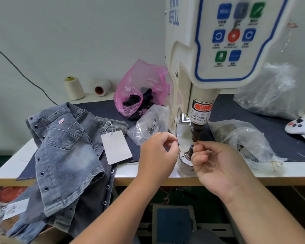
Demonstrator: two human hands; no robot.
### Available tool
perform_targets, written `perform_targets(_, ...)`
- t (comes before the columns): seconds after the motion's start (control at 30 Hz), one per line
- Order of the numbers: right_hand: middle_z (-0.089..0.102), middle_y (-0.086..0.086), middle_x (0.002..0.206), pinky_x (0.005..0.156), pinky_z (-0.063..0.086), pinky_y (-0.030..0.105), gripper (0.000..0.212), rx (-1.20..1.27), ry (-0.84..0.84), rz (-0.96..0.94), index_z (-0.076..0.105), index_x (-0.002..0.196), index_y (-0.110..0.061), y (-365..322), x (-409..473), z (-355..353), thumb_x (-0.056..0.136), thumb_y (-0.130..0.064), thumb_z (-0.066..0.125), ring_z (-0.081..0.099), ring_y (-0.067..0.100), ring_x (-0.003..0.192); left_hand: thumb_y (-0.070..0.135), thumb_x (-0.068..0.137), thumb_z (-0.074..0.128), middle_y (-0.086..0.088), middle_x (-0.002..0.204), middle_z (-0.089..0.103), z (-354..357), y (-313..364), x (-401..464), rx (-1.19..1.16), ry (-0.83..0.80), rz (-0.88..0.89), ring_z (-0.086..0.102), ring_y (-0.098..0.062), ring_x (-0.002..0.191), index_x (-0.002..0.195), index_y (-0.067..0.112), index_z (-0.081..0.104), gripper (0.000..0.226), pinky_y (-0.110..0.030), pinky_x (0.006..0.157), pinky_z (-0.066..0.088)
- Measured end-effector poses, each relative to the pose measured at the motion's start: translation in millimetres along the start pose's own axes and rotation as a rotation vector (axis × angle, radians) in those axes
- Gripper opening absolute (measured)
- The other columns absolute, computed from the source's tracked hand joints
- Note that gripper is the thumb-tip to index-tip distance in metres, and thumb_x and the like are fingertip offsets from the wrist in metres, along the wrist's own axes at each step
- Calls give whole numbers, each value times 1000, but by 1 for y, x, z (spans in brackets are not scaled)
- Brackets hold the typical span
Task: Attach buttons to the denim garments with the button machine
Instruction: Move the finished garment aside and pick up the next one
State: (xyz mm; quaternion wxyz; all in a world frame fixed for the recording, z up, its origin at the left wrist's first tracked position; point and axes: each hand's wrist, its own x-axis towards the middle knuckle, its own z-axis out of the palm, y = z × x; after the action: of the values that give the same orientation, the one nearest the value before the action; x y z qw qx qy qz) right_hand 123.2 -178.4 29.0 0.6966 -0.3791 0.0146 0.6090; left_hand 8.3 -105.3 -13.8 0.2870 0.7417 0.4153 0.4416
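Note:
The cream button machine (209, 50) stands at the table's middle, its dark punch (196, 132) above a round metal die (185, 161). My right hand (217, 164) pinches a small metal button part (197, 142) at its fingertips, right under the punch. My left hand (158, 154) hovers just left of the die, thumb and forefinger pinched together; what they hold is too small to tell. A grey denim garment (63, 155) with eyelets and a white hang tag (115, 148) lies on the table's left and droops over the front edge.
Clear bags of metal buttons (148, 125) (243, 141) flank the machine. A pink bag (141, 87) with dark pieces and two thread cones (74, 88) sit at the back. A white controller (301, 127) lies far right. More denim (16, 217) is piled below left; a pedal (174, 224) sits under the table.

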Motion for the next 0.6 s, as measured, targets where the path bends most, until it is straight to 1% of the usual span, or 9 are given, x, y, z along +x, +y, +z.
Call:
perform_targets(0.17,51,9,59,33,38,16,11,75,-33,-6,59,94,4,1,-4,1,85,4,53,45,10,40,10,87,62,10,70,61,-8,-3,2,-20,11,-24,55,-6,69,77,26,67,20,-17,60,44)
perform_targets(0.27,49,7,56,31,37,17,26,174,-89,6,59,101,5,4,-8,-2,77,2,53,43,11,38,10,89,61,7,70,61,-15,-6,5,-18,22,-30,55,-9,68,78,27,66,20,-20,59,46)
perform_targets(0.33,46,6,55,30,37,18,34,232,-121,23,59,110,5,5,-9,-5,77,1,51,41,11,37,11,89,61,8,69,61,-20,-6,7,-19,35,-43,54,-10,64,79,28,66,21,-22,57,47)
perform_targets(0.4,44,4,56,30,37,18,35,270,-147,38,59,114,3,7,-10,-8,80,-1,49,39,10,38,13,89,62,12,70,60,-30,-6,11,19,40,-30,52,-7,61,82,28,67,17,-21,58,46)
perform_targets(0.43,43,3,56,30,37,18,36,268,-160,37,59,115,3,8,-10,-10,81,-1,49,38,10,39,13,88,62,12,73,59,-37,-7,16,78,44,3,52,-5,63,86,26,68,14,-22,63,46)
perform_targets(0.47,43,3,57,31,37,18,36,252,-169,30,60,116,2,9,-10,-12,82,-1,49,38,9,40,13,88,62,11,79,61,-45,-9,22,173,61,47,53,-6,71,92,22,70,13,-26,70,47)
perform_targets(0.53,44,2,58,31,37,19,39,182,-178,3,62,117,1,9,-10,-16,80,-2,51,38,9,41,10,87,61,-3,96,65,-66,-13,40,398,151,96,56,-23,91,103,16,73,20,-40,86,45)
perform_targets(0.57,45,3,58,32,37,19,40,140,-176,-16,62,116,1,9,-10,-18,78,-3,52,39,10,41,9,86,60,-9,104,64,-78,-15,50,490,211,79,54,-32,99,107,15,73,25,-42,90,43)
perform_targets(0.6,46,3,58,32,38,19,41,99,-169,-41,63,115,1,9,-10,-20,76,-3,53,39,10,41,8,86,59,-13,111,62,-90,-17,59,565,271,47,51,-36,106,111,15,72,29,-42,93,39)
